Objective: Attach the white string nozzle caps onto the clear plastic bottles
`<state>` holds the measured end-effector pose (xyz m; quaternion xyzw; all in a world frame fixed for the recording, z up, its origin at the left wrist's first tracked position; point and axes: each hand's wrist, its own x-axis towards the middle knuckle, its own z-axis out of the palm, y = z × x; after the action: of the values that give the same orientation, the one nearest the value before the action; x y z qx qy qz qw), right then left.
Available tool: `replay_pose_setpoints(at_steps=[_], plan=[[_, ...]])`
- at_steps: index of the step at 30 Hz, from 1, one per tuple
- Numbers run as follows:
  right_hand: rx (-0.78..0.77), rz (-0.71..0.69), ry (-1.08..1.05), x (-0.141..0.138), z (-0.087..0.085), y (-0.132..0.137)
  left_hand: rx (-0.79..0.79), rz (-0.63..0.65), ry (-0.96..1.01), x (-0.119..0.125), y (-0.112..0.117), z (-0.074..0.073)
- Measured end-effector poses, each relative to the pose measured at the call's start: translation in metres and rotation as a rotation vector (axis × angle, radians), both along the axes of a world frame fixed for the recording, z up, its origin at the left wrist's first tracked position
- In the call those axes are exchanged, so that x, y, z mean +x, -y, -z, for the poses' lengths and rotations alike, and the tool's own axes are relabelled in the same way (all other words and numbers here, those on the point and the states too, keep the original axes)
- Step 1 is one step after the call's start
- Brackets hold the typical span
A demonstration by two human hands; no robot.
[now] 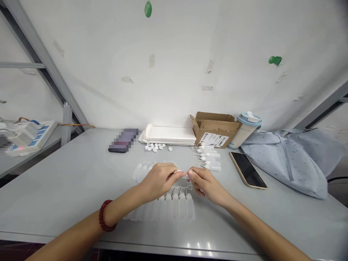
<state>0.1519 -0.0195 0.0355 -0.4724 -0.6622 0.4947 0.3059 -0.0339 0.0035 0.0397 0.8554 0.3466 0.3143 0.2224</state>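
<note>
My left hand and my right hand meet above the middle of the table, both closed in a pinch. A small white plastic piece shows between their fingertips; the fingers hide most of it. Just below them lies a row of translucent plastic bottles with thin white strings at their necks. More such bottles lie partly hidden behind my left hand. Past my right hand, several small capped bottles with strings lie on their sides. Small white caps sit in a loose group farther back.
Along the wall stand a stack of white trays, an open cardboard box and a lidded cup. A phone and a light blue cloth bag lie right. A dark, pixelated object and a power strip are left.
</note>
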Motion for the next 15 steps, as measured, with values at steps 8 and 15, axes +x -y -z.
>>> replay_pose_setpoints(at_steps=[8, 15], plan=[[-0.161, -0.065, -0.224, 0.0014, 0.0013, -0.0027, 0.095, 0.036, 0.03, -0.003, 0.0035, 0.0029], [-0.247, -0.067, -0.322, 0.0027, 0.0032, -0.0021, 0.2, 0.045, -0.015, -0.0027, 0.0022, 0.0057]])
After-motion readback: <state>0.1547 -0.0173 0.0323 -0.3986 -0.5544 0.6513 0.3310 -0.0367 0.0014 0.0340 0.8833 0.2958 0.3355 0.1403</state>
